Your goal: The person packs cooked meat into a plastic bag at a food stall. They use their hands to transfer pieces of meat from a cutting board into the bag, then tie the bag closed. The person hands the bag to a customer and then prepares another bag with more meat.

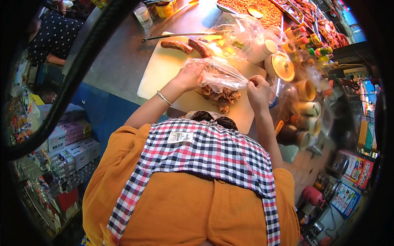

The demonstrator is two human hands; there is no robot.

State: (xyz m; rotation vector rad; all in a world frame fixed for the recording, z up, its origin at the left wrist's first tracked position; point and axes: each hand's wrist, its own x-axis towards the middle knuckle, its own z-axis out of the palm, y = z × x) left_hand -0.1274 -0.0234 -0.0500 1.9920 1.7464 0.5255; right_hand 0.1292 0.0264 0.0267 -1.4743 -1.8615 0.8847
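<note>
A clear plastic bag (222,73) is stretched between my two hands above a pale cutting board (163,73). My left hand (191,75) grips the bag's left side, its fingertips partly covered by the film. At the other end my right hand (258,89) pinches a gathered edge of the plastic. Under the bag lies a heap of browned, torn meat (223,97) on the board; the film hides its upper part. Two browned sausages, one on the left (176,46) and one beside it (199,47), lie beyond my left hand.
A long thin dark-tipped tool (172,36) crosses the board's far edge. Behind stands a tray of reddish beans or nuts (271,17) with a metal ladle (255,11). Several bottles (311,50) and containers (304,90) crowd the right side. Another person in dotted clothing (55,35) is at the left.
</note>
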